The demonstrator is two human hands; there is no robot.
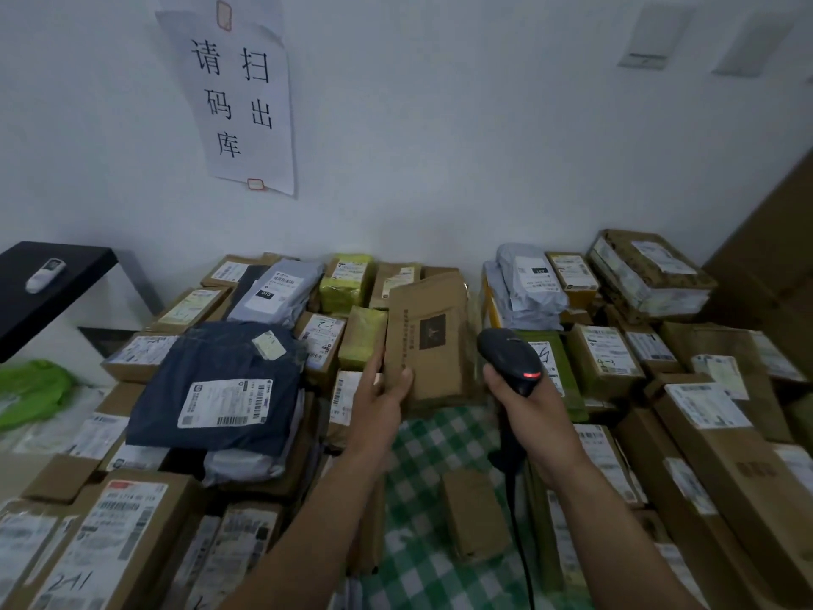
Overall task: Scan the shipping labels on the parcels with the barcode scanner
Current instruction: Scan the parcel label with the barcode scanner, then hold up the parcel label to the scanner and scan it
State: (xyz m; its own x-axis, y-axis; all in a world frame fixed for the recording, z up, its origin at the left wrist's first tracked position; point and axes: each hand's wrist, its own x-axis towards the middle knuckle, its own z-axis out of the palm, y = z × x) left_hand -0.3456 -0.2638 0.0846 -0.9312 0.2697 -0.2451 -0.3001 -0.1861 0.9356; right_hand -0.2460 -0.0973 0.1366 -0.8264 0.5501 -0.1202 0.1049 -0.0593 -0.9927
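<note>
Readying the brown parcel [429, 341], frame centre
Left hand [382, 391] grips it, right hand [534, 411] grips the barcode scanner [510, 356]; no label faces us, so we should flip it.

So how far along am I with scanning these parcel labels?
Done: nothing visible marks any parcel as scanned, so I cannot tell. In hand: your left hand grips a brown cardboard parcel, its facing side showing no white label, while your right hand holds the black handheld barcode scanner, red light lit, beside it. Left: possibly the labelled brown boxes and grey bags piled around the green-and-white checked cloth.
</note>
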